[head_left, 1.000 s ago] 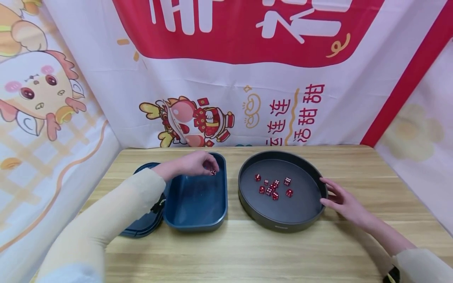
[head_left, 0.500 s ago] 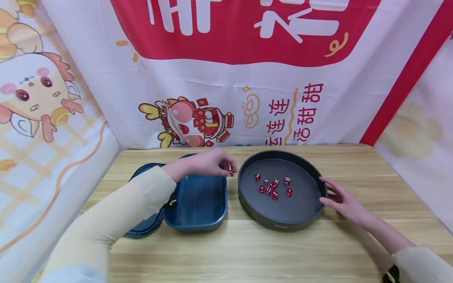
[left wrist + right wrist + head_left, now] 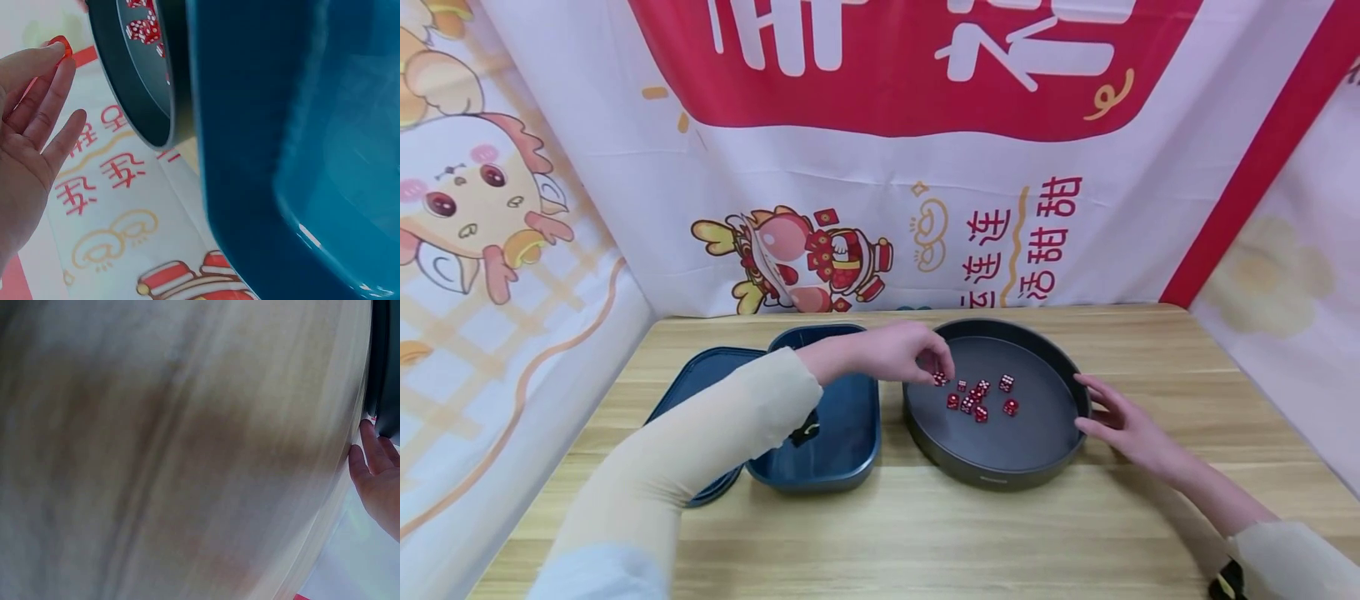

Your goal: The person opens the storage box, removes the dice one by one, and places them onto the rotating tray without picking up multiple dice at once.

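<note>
My left hand (image 3: 904, 352) is over the left rim of a round dark grey pan (image 3: 992, 454). Between its thumb and fingertips it pinches a small red die (image 3: 66, 46), partly hidden by the thumb in the left wrist view. Several red dice (image 3: 977, 392) with white dots lie on the pan's floor, most of them clustered left of the middle. At the pan's right side, the fingers of my right hand (image 3: 1123, 425) touch the rim, fairly straight and spread. The right wrist view catches that hand (image 3: 380, 481) against the pan's outer wall.
A blue rectangular container (image 3: 842, 433) stands left of the pan, under my left forearm. Beside it lies a dark blue lid (image 3: 700, 375), partly covered by the sleeve. The wooden table (image 3: 925, 542) ends at a printed cloth backdrop (image 3: 865, 167).
My left hand, pinching the die, has moved right from above the blue container to the pan's left side. The right hand has stayed at the pan's rim.
</note>
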Demonstrator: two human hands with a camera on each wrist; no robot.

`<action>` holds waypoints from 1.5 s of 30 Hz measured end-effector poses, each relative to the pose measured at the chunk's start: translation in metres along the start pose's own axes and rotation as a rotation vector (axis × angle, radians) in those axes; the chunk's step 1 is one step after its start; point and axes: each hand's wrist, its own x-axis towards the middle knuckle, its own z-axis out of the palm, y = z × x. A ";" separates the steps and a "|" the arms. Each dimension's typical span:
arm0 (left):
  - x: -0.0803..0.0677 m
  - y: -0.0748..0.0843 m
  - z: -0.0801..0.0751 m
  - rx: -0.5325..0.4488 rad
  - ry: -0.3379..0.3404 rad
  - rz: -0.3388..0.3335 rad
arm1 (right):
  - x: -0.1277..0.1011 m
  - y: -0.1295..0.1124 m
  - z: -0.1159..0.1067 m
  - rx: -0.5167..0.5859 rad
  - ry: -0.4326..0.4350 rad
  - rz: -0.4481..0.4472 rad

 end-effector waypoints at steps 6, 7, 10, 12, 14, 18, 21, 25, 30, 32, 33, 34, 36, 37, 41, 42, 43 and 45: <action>0.024 0.007 0.000 0.013 -0.023 0.022 | -0.001 0.003 0.001 0.011 0.002 -0.011; 0.027 0.008 0.000 0.009 -0.024 0.024 | -0.001 0.003 0.001 0.011 0.001 -0.009; 0.038 0.009 0.001 -0.007 -0.032 0.026 | 0.000 0.004 0.000 0.012 -0.003 -0.007; 0.044 0.009 0.002 -0.007 -0.040 0.025 | 0.000 0.004 -0.001 0.017 -0.003 -0.008; 0.050 0.009 0.005 -0.010 -0.053 0.016 | 0.001 0.004 -0.001 0.021 -0.005 -0.011; 0.062 0.009 0.012 -0.011 -0.075 0.019 | 0.001 0.004 -0.001 0.037 -0.008 -0.004; 0.071 0.010 0.019 -0.005 -0.083 0.041 | 0.001 0.003 -0.001 0.031 -0.010 0.005; 0.080 0.012 0.028 0.026 -0.091 0.052 | 0.001 0.002 -0.002 0.022 -0.012 0.010; 0.088 0.015 0.038 0.036 -0.120 0.048 | 0.001 0.002 -0.002 0.008 -0.014 0.022; 0.089 0.016 0.040 0.025 -0.129 0.045 | 0.001 0.002 -0.003 0.002 -0.016 0.026; 0.090 0.016 0.041 0.021 -0.132 0.044 | 0.001 0.002 -0.003 0.001 -0.017 0.026; 0.091 0.016 0.042 0.020 -0.135 0.043 | 0.001 0.002 -0.003 0.000 -0.017 0.025; 0.092 0.015 0.044 0.022 -0.138 0.047 | 0.002 0.002 -0.003 0.002 -0.016 0.021; 0.093 0.015 0.045 0.022 -0.138 0.048 | 0.002 0.002 -0.003 0.003 -0.017 0.016; 0.095 0.014 0.048 0.023 -0.138 0.048 | 0.002 0.002 -0.002 0.012 -0.010 0.002; 0.095 0.014 0.048 0.021 -0.138 0.045 | 0.001 0.002 -0.002 0.017 -0.008 0.001; 0.095 0.014 0.048 0.019 -0.137 0.040 | 0.001 0.002 -0.002 0.021 -0.009 0.001; 0.094 0.014 0.048 0.015 -0.137 0.026 | 0.001 0.002 -0.002 0.022 -0.006 0.001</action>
